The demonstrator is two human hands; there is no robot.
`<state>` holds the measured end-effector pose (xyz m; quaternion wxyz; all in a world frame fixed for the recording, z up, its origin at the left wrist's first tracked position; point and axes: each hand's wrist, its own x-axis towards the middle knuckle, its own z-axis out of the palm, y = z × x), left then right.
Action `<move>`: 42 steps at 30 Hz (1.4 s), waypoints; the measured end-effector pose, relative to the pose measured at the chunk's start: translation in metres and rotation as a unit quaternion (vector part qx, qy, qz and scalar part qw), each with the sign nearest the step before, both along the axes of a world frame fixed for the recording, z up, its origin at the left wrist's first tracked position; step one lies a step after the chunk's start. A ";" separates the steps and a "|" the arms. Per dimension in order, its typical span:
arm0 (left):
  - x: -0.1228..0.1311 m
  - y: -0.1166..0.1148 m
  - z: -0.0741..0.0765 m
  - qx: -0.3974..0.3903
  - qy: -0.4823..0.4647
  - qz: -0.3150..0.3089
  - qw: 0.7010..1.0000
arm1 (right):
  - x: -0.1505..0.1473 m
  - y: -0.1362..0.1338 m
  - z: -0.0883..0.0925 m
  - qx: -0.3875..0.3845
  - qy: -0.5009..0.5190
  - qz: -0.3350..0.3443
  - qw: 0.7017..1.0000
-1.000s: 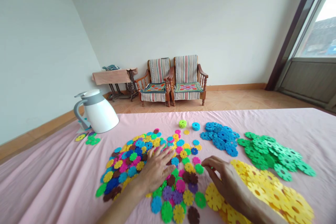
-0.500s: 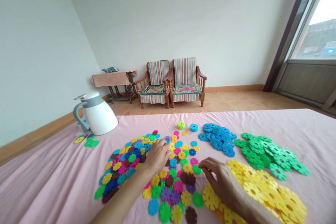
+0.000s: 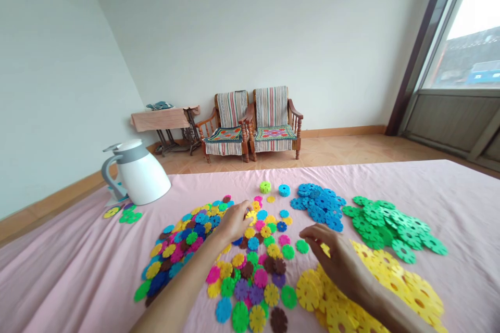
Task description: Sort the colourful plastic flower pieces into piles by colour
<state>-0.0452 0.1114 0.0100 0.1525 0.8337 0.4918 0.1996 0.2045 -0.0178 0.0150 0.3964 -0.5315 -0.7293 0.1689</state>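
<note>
Over the middle of the pink cloth, left hand: fingers bent and fairly narrow, tips right at a yellow disc. From my end I can't tell if it's pinched or just sitting under them.
Right hand: curled too, in front of the yellow heap's upper left edge. Some yellow shows between thumb and fingers, but held or just lying behind? Can't tell.
Step in hand: my guess is picking through the small loose discs, going by those bent fingers.
Next move: I'd say it calls for a light fingertip pinch, since the discs look thin and overlap, so neighbours could drag along.
Loose discs: between the hands and spreading down toward me.
Green disc: just left of the right fingertips.
Mixed pile: left of the left hand, partly hidden by that forearm.
Yellow heap: around the right forearm, which covers part of it.
Blue heap: beyond the right hand.
Green heap: further right.
Lime stack and light-blue stack: near each other, toward the far edge.
Jug: well off left.
</note>
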 end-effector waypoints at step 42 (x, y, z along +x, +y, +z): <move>-0.079 -0.090 -0.009 0.099 0.198 -0.051 0.974 | 0.067 -0.007 -0.012 0.019 -0.061 -0.180 0.982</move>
